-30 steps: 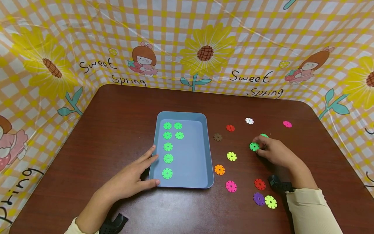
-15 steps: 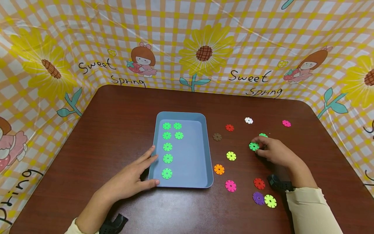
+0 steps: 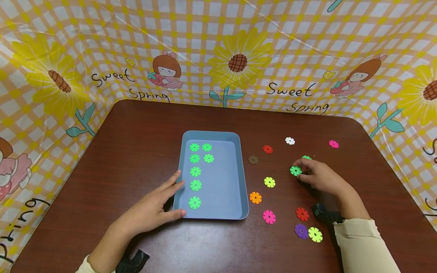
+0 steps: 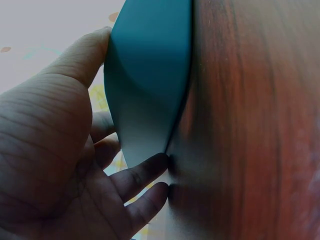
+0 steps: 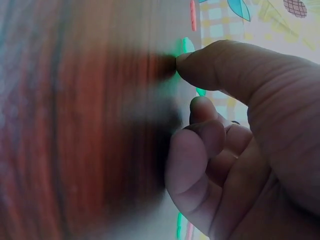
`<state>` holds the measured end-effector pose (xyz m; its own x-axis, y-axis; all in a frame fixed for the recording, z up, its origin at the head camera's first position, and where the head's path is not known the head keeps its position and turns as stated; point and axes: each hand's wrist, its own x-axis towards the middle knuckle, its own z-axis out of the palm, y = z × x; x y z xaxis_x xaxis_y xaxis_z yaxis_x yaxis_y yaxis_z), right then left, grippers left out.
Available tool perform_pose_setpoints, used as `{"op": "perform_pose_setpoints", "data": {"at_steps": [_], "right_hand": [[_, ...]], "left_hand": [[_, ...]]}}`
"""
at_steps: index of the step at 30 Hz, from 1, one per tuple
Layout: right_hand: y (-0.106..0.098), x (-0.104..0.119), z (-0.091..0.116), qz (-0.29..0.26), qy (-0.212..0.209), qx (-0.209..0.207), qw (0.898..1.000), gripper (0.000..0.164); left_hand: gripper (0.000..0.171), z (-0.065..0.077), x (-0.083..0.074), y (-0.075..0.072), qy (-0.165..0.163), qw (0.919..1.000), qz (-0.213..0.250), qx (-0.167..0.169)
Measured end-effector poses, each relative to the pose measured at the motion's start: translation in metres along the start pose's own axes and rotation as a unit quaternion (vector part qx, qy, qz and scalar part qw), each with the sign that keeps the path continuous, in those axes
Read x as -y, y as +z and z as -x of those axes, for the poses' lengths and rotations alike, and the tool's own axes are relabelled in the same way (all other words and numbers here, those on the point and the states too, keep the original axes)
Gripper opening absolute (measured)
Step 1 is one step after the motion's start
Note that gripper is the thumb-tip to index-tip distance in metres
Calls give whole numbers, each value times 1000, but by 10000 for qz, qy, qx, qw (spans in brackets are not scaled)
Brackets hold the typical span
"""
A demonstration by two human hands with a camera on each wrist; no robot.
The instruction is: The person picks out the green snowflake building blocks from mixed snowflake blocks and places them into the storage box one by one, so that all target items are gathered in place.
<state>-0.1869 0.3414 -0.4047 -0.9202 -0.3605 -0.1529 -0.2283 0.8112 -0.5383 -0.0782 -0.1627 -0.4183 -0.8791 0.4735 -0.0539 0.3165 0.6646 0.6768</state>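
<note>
My left hand (image 3: 153, 208) rests against the left side of a blue-grey tray (image 3: 244, 189), its fingers spread and touching the rim. In the left wrist view the thumb lies on the tray's edge (image 4: 150, 60) and lower fingers touch the table. Several green notched discs (image 3: 195, 171) lie in the tray, in a full left column and a short second one. To the right of it, my right hand (image 3: 321, 176) pinches a green notched disc (image 3: 295, 171) at table level between thumb and fingers. Another green disc (image 3: 306, 157) lies just behind, partly hidden by the fingers.
Loose notched discs lie right of the tray: brown (image 3: 253, 160), red (image 3: 268, 149), white (image 3: 290, 141), pink (image 3: 333, 144), yellow (image 3: 269, 182), orange (image 3: 255, 197) and purple (image 3: 301, 231), among others. A patterned cloth (image 3: 191, 34) rises behind the brown table (image 3: 143, 125).
Both hands hold the same places, the right one still at the green disc. The whole view has shifted very slightly.
</note>
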Motion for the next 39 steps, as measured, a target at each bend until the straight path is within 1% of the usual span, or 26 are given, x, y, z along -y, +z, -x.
{"op": "perform_pose_setpoints", "data": {"at_steps": [5,13,19,24,31,39], "right_hand": [[0,1,-1,126,-118,-78,9998,30],[0,3,-2,393,-377,-314,9980,29],[-2,11,-2,192,-353,-267,9988,29],[-3,19,-1,229,-420,-345,9983,30],[-1,37,-1,133,-756,-530,9956,29],[3,58,2,52,-1273,-712,9893,30]], "left_hand": [[88,1,1,0,29,10000,1,-22],[85,0,3,1,61,10000,-36,-51],[86,0,2,1,43,10000,-20,-50],[85,1,2,0,42,10000,6,-29],[83,0,1,0,21,10000,33,-29],[87,1,2,0,50,10000,40,-20]]}}
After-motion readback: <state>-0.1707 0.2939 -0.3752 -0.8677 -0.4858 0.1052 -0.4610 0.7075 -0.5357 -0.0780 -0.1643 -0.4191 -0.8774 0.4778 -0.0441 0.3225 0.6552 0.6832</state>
